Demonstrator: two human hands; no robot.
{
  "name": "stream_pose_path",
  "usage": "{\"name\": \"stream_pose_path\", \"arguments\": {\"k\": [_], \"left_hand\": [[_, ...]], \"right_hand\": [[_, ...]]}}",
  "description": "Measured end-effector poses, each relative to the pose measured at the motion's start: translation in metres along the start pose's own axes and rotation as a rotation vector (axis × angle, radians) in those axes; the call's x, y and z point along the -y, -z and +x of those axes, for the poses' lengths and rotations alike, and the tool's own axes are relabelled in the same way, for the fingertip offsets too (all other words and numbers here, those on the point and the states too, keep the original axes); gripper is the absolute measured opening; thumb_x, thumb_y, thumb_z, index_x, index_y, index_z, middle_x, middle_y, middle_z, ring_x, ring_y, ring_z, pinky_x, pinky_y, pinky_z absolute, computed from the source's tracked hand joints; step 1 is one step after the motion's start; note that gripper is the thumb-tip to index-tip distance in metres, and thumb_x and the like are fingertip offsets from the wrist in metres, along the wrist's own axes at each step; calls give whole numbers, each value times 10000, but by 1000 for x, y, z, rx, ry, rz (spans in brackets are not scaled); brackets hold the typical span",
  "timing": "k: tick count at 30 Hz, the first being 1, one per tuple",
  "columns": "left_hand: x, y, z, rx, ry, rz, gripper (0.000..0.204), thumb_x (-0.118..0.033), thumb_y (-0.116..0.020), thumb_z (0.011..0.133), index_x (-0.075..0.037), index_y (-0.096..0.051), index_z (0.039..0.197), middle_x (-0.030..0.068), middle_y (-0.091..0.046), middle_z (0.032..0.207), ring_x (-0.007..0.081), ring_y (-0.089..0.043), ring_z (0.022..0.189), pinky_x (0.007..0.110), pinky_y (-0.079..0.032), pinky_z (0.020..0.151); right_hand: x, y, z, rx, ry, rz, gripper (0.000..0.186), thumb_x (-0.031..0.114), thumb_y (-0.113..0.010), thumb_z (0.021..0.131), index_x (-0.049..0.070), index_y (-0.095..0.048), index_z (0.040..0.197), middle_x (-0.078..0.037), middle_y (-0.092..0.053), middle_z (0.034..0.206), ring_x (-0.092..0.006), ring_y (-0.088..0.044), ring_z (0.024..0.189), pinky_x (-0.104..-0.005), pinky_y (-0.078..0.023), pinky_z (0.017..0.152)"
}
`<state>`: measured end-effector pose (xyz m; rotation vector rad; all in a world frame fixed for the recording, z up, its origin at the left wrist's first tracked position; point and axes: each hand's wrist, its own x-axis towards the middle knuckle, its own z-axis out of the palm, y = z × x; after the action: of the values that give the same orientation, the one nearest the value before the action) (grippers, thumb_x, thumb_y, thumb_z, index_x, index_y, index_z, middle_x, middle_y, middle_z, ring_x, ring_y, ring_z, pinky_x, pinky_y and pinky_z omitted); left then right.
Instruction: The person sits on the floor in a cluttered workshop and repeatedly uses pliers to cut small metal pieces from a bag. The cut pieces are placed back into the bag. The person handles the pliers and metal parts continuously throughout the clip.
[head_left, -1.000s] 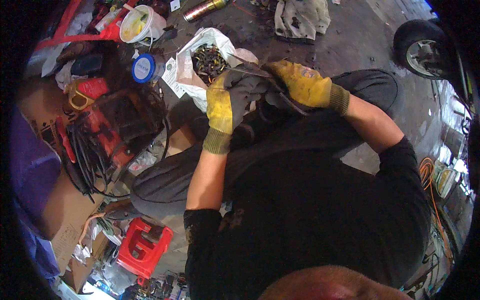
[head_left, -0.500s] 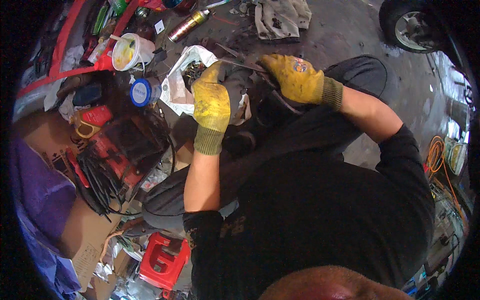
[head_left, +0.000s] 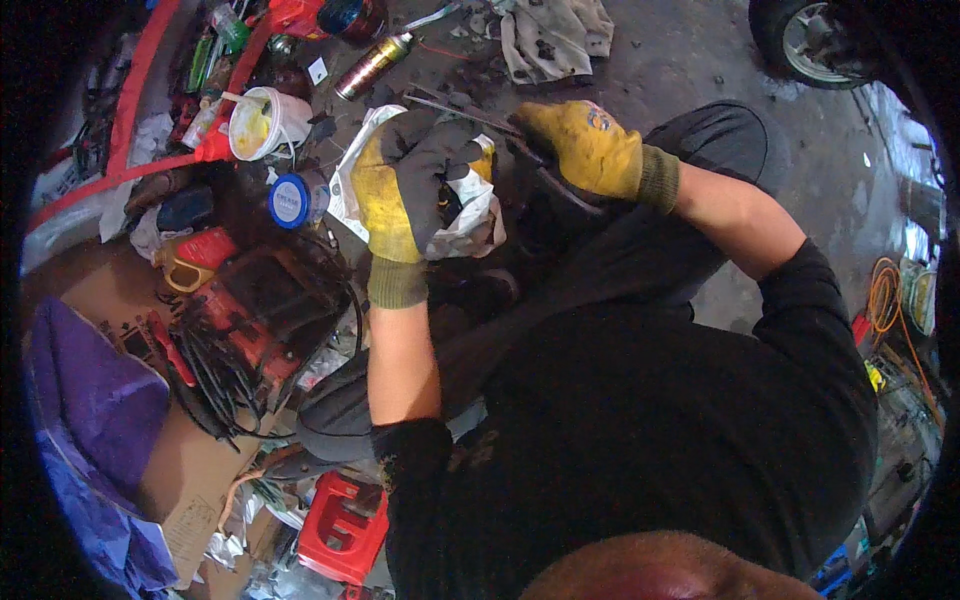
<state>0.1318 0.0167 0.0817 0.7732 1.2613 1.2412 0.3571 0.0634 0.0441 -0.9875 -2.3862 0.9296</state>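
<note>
Both my hands wear yellow work gloves with grey palms. My left hand is over a crumpled white bag, its grey palm side turned up and its fingers curled in. Whatever lies in those fingers is too dark to make out. The bag shows on both sides of the glove; the hand hides most of its inside. Closed around a long, thin metal tool, my right hand is to the right of the bag. The tool's slim end points left, above my left fingers; its exact kind is unclear.
On the left stand a white bucket, a blue-lidded tub and a red machine with black cables. A spray can and a rag lie ahead. A wheel is at far right.
My left hand has turned from back-up to palm side up, curling its fingers over the bag and covering the small metal pieces seen inside. My right hand has barely moved, still gripping the tool.
</note>
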Motion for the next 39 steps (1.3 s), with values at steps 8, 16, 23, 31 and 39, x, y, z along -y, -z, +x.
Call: {"name": "stream_pose_path", "arguments": {"k": [8,16,23,31,39], "left_hand": [[-10,7,-7,162,13,259,295,90,-538,864,67,-653,1135,163,-758,971,220,-742,782,298,-584,683],[-6,26,5,240,107,250,220,-10,-609,902,58,-685,1097,134,-752,871,150,-666,651,243,-499,556],[-20,27,-2,279,210,212,180,-44,-616,919,44,-696,1055,99,-744,858,127,-636,621,235,-483,542],[-35,13,-9,167,101,209,291,-94,-680,934,23,-647,1199,124,-739,1018,167,-702,802,271,-559,686],[-11,-17,-30,-177,-113,259,404,-185,-746,937,36,-656,1262,83,-733,1001,123,-689,867,267,-536,749]], "right_hand": [[-7,-4,6,-78,176,-175,605,477,-657,927,-8,-577,1278,-246,-688,1101,-417,-685,957,-469,-554,836],[-10,-1,3,-5,241,57,530,398,-649,943,8,-587,1296,-238,-669,1173,-427,-669,1040,-455,-544,898],[24,19,-12,266,-254,29,580,405,-596,961,99,-536,1451,-211,-630,1301,-362,-647,1180,-431,-528,968],[14,-2,-11,-3,-96,96,488,405,-616,945,165,-621,1370,-195,-723,1110,-384,-710,1018,-452,-585,794],[12,-22,-10,-184,-115,76,473,429,-643,934,171,-637,1331,-164,-724,1109,-371,-706,1022,-452,-582,789]]}}
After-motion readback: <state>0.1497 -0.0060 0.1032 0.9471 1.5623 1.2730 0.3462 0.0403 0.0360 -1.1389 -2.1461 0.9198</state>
